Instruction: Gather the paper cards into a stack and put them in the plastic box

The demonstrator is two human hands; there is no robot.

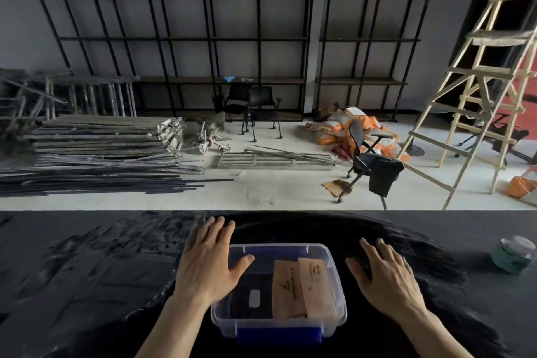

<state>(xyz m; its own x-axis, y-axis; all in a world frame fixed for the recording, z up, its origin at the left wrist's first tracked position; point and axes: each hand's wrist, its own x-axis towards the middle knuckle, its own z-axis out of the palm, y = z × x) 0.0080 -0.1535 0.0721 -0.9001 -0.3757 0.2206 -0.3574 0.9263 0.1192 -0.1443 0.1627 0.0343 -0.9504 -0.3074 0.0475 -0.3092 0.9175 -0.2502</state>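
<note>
A clear plastic box with a blue latch on its near wall sits on a black counter, midway along the near edge, with a person's two bare hands flanking it. The paper cards, tan and printed, lie gathered inside the right half of the box, leaning in a loose overlapping stack against its right wall; the left half of the box floor shows dark, with a small pale label.

The left hand rests palm down at the box's left rim, its fingers spread wide and flat toward the far edge of the counter, the thumb reaching over the rim above the box's far-left corner. It holds nothing. The right hand lies palm down on the counter just beside the box's right wall, apart from it, fingers likewise splayed and empty.

Toward the counter's right edge stands a small glass jar with a greenish label, well apart from the box.

Beyond the counter's far edge, the floor of a work space carries stacked metal scaffold frames at left, two black chairs against black wall shelving, a tipped office chair in front of orange-and-white sacks, and a wooden stepladder at right.
</note>
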